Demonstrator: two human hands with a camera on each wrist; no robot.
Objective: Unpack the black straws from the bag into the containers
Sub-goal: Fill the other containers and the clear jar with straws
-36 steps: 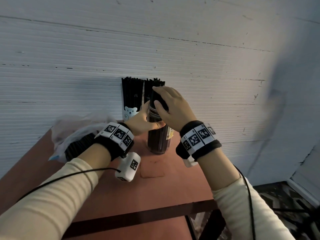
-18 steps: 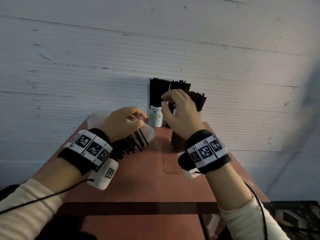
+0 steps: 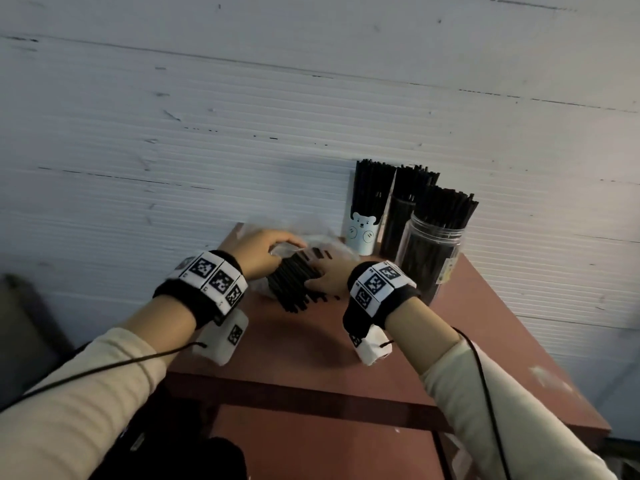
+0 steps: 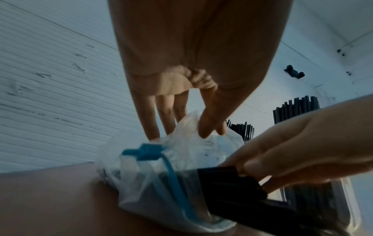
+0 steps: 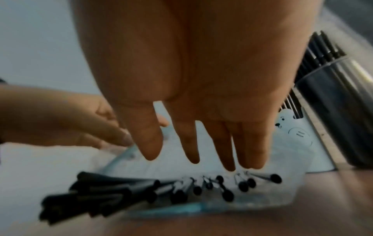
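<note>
The black straws (image 3: 294,282) lie across the bench (image 3: 485,327), half inside the bag (image 4: 181,159), long axis toward me. My right hand (image 3: 329,280) hovers just above, fingers straight; my left hand (image 3: 258,251) pinches the plastic.

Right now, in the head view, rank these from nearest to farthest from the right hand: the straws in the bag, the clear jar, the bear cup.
1. Straws in the bag: under the right hand, touching it.
2. Clear jar: just right of that hand, near the table's right edge.
3. Bear cup: behind, by the wall.
</note>
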